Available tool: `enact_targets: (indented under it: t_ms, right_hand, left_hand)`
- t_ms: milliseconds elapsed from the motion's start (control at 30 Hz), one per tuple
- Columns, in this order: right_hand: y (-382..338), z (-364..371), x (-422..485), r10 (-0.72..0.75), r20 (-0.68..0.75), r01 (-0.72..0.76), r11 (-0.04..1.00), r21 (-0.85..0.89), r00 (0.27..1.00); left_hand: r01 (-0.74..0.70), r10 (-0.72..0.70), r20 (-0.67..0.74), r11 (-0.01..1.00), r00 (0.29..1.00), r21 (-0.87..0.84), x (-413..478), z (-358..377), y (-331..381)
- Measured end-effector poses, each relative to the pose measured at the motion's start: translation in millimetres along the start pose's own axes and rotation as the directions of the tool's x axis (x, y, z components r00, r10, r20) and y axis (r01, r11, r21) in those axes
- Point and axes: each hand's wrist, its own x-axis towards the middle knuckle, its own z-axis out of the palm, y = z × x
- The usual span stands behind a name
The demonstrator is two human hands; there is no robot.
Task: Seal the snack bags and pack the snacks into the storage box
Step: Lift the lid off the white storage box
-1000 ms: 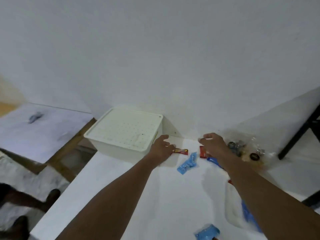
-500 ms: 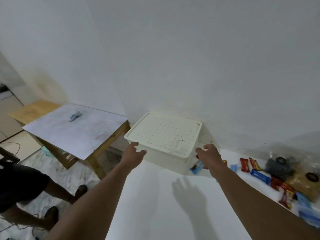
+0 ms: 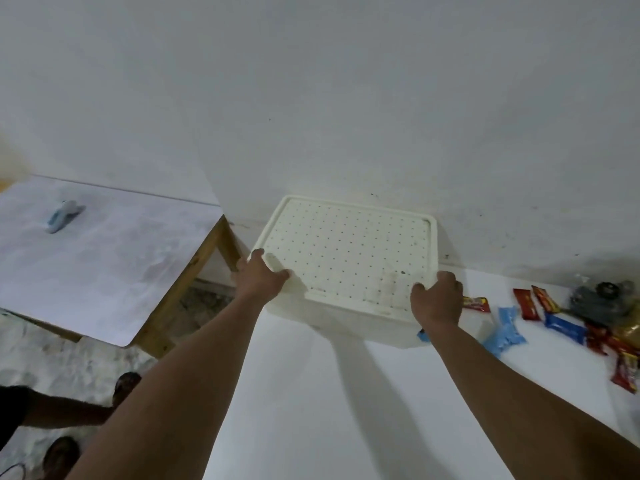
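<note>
A cream storage box point(image 3: 363, 325) with a perforated lid point(image 3: 349, 249) stands on the white table point(image 3: 346, 410) against the wall. My left hand point(image 3: 260, 277) grips the lid's near-left corner, thumb on top. My right hand point(image 3: 438, 299) grips the near-right corner of the lid. To the right of the box lie loose snacks: a red bar point(image 3: 477, 304), a light blue packet point(image 3: 505, 329), two more red bars point(image 3: 526, 304), a dark blue bar point(image 3: 564, 326) and several red wrappers point(image 3: 623, 368). A clear bag of dark snacks point(image 3: 602, 301) lies at the far right.
A second table point(image 3: 93, 258) with a pale top and wooden legs stands to the left, with a small blue-grey object point(image 3: 64, 214) on it. Another person's leg and shoes point(image 3: 62, 415) are on the floor at lower left. The wall rises right behind the box.
My view swung left toward the box. Both hands left the snacks, reached the box and now hold the lid's two near corners.
</note>
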Motion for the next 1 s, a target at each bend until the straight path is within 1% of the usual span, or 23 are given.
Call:
enact_targets:
  t_ms: [67,133,200,300,367,467,567,633,700,800,900,1000]
  right_hand:
    - [-6.9,2.4,-0.9,-0.039,-0.091,0.035,0.998,-0.050,0.995]
    - [-11.0,3.9,-4.6,-0.081,-0.184,0.066,0.994,-0.088,0.980]
    - [-14.0,2.5,-8.2,-0.125,-0.235,0.104,0.990,-0.098,0.964]
    - [-19.6,-9.4,-14.0,-0.187,-0.243,0.175,0.982,-0.072,0.952]
    - [-18.9,-19.5,-23.7,-0.264,-0.252,0.254,0.965,-0.072,0.931]
    - [-6.0,-34.7,-51.1,-0.344,-0.274,0.330,0.939,-0.097,0.898]
    - [24.3,-45.9,-88.8,-0.352,-0.269,0.331,0.936,-0.122,0.897]
    - [52.4,-52.0,-117.0,-0.335,-0.256,0.313,0.942,-0.123,0.907]
    - [86.4,-58.0,-147.1,-0.327,-0.246,0.302,0.944,-0.133,0.912]
    - [141.4,-65.8,-192.2,-0.322,-0.232,0.300,0.946,-0.125,0.918]
    - [190.5,-71.6,-232.6,-0.305,-0.209,0.283,0.950,-0.130,0.929]
    - [232.1,-70.2,-263.3,-0.254,-0.155,0.229,0.960,-0.161,0.955]
  left_hand:
    - [0.014,-0.016,-0.040,0.999,0.999,-0.048,8.5,0.0,-3.3]
    - [-0.016,0.011,-0.091,0.998,0.996,-0.055,7.5,-0.8,-3.7]
    - [-0.058,0.050,-0.138,0.997,0.989,-0.054,0.4,-5.8,-0.6]
    - [-0.145,0.116,-0.184,0.978,0.976,-0.149,-17.0,-16.8,1.4]
    - [-0.207,0.164,-0.208,0.956,0.964,-0.205,-31.8,-22.7,-5.6]
    - [-0.277,0.225,-0.239,0.938,0.945,-0.210,-62.8,-26.2,-23.4]
    - [-0.284,0.235,-0.238,0.938,0.942,-0.199,-108.7,-22.8,-46.1]
    - [-0.283,0.242,-0.244,0.947,0.939,-0.151,-144.5,-16.0,-66.1]
    - [-0.271,0.238,-0.265,0.958,0.935,-0.098,-180.1,-6.4,-92.1]
    - [-0.278,0.247,-0.266,0.957,0.932,-0.086,-232.8,9.9,-135.6]
    - [-0.258,0.238,-0.242,0.964,0.941,-0.057,-280.5,27.5,-176.4]
    - [-0.217,0.211,-0.170,0.976,0.962,-0.014,-314.6,45.7,-214.1]
